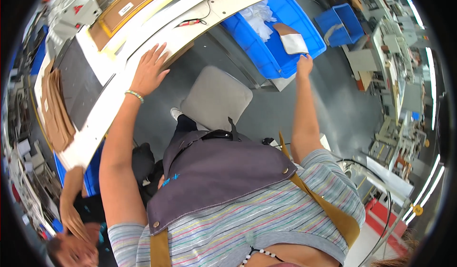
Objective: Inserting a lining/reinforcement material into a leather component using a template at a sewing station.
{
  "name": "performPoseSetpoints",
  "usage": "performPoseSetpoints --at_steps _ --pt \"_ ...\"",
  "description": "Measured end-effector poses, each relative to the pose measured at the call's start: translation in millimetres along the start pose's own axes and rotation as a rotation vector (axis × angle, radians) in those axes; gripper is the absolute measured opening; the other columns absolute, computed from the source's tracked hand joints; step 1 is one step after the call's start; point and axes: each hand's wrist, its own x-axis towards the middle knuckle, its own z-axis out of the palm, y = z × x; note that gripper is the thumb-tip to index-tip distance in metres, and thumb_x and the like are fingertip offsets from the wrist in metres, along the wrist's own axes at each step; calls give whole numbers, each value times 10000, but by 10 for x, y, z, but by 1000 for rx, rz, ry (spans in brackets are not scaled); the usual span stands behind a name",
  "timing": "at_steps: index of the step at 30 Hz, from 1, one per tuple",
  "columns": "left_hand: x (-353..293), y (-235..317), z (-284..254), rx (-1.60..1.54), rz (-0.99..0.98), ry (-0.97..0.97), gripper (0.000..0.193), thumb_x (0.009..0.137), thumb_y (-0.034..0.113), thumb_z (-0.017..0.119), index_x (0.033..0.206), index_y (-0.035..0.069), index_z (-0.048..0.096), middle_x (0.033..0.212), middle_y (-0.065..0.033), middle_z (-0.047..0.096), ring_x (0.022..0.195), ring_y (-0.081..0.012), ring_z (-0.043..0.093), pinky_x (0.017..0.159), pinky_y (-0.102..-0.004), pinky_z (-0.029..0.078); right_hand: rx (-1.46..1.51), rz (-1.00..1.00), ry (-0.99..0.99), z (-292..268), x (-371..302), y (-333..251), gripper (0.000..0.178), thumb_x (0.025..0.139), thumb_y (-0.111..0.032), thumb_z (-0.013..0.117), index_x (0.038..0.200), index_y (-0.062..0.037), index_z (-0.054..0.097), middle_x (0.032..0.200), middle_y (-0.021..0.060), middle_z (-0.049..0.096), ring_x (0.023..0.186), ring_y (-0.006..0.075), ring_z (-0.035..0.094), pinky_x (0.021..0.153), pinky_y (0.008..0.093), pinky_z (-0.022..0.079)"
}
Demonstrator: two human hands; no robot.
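My left hand [151, 69] is open, its fingers spread over the front edge of the white worktable [124, 80], with nothing in it. Stretched out to the right, my right hand [304, 65] is closed at the corner of a flat brown-and-white piece [293, 42]. That piece hangs over the inside of a blue plastic crate [278, 67]. White crumpled material [258, 20] lies in the crate's left part. My right fingertips are small in the picture, and the crate's near rim is right beside them.
A grey stool [216, 98] stands before me. On the table lie red-handled snips [191, 23], a brown panel with a yellow frame [126, 10] and stacked brown pieces [56, 110]. Another blue bin [340, 25] stands farther right. A co-worker's hand [74, 219] is at lower left.
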Motion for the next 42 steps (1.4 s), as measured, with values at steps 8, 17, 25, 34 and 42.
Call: performPoseSetpoints --at_steps 8,17,25,34,42 --pt "397 -1147 140 -113 303 -312 936 792 382 707 1600 37 385 1724 -162 288 1605 -335 246 1314 -463 206 -364 -395 -517 1796 -2784 -213 561 908 -231 761 1397 -68 540 1426 188 548 1267 378 576 1040 496 492" --pt "549 -1518 206 -399 285 -306 991 768 515 747 1549 -19 452 1670 -222 374 1550 -383 341 1304 -517 199 -1267 -275 -729 2030 -2378 1124 1098 790 -833 659 1637 -198 365 1693 120 367 1567 353 320 1231 634 275" --pt "304 -1345 -8 -303 322 -283 928 886 445 711 1626 35 331 1738 -183 242 1618 -331 218 1300 -476 221 -1063 383 -754 2302 -2274 54 1286 771 -863 665 1670 -46 241 1716 208 290 1572 376 322 1253 499 340" --pt "312 -1454 81 -418 312 -290 1042 810 450 785 1634 32 302 1748 -206 193 1627 -370 175 1315 -520 170 -1110 -84 -862 3197 -1321 1328 1208 821 -874 591 1655 -50 298 1665 259 366 1536 370 396 1222 475 380" --pt "373 -1664 157 -389 301 -194 882 794 394 792 1534 43 462 1715 -183 283 1614 -350 220 1302 -501 237 -1017 -632 -1240 3146 -1183 784 1008 873 -481 826 1645 -66 331 1105 191 746 933 237 730 795 371 593"
